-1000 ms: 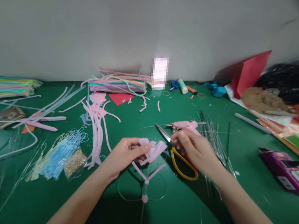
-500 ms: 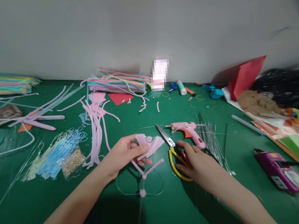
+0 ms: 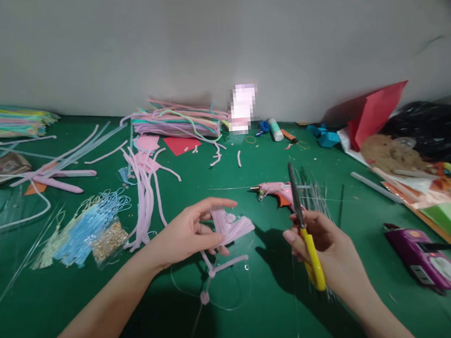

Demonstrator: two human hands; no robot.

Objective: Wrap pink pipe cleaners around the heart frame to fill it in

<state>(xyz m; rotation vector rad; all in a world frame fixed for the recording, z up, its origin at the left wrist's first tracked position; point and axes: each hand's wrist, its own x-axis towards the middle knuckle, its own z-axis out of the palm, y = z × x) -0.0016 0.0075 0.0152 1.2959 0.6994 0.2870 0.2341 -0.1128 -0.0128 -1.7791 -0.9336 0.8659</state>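
Observation:
Between the thumb and fingers of my left hand (image 3: pixel 193 231) is a pale purple fringed piece (image 3: pixel 233 226), its strands fanned to the right. Below it, a wire frame with purple fuzzy stems (image 3: pixel 229 264) and a small round knot (image 3: pixel 205 297) hangs over the green table (image 3: pixel 226 174). My right hand (image 3: pixel 325 242) grips the yellow-handled scissors (image 3: pixel 307 235), raised off the table with the blades pointing up and away. Behind the scissors lies a pink glue gun (image 3: pixel 276 190), partly covered by them.
Purple stems (image 3: pixel 145 206), blue tassels (image 3: pixel 87 226) and a bag of gold beads (image 3: pixel 109 242) lie left. Thin wires (image 3: pixel 317 195) lie behind my right hand. A purple device (image 3: pixel 428 260) with a cable is at right. Stem bundles and a lit, blurred screen (image 3: pixel 243 107) stand by the wall.
My right hand has picked the scissors up off the table and turned them upright, moving right. The fingers of my left hand have spread somewhat, and the fringed piece has shifted slightly right.

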